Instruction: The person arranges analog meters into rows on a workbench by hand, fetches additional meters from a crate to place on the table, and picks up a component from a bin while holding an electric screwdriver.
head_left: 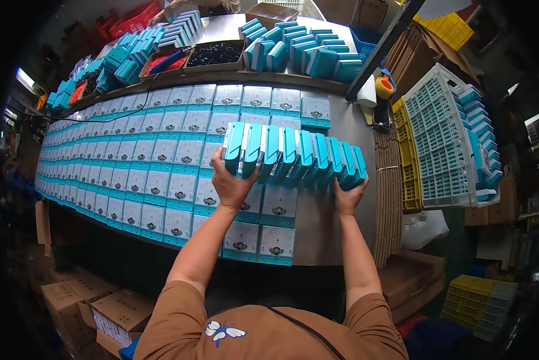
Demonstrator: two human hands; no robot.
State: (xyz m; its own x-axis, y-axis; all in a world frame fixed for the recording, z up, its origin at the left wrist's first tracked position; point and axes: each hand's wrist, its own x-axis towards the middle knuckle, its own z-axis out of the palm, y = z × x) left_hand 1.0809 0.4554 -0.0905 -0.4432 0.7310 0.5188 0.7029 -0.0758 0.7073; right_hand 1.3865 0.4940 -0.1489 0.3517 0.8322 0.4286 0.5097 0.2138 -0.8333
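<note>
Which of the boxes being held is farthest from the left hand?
The turquoise box at the right end of the row, against the right hand. All the others stand nearer the left hand.

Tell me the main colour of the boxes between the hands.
The held boxes are mainly turquoise, as the head view shows.

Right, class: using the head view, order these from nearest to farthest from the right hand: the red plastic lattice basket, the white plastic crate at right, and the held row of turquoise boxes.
1. Row of turquoise boxes: touching the right hand.
2. White crate: beyond the table's right edge.
3. Red basket: far back left.
</note>
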